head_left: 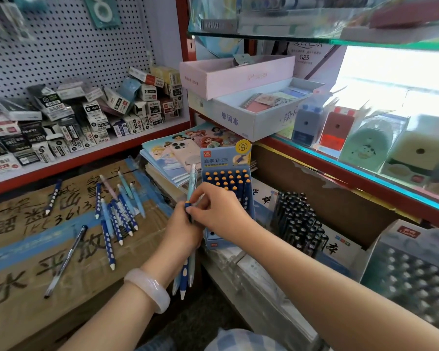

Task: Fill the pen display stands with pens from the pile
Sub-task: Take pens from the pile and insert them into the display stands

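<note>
A pile of blue pens lies scattered on a taped cardboard box at the left. My left hand grips a bundle of several blue pens, tips pointing down. My right hand pinches the top of one pen in that bundle. Right behind my hands stands a blue pen display stand with rows of orange-capped pens in it. A second stand full of dark pens sits to its right.
A stack of cartoon notebooks lies behind the stand. Small boxes crowd the left shelf under a pegboard. A grey display stand is at the right. Pencil sharpeners line the lit glass shelf.
</note>
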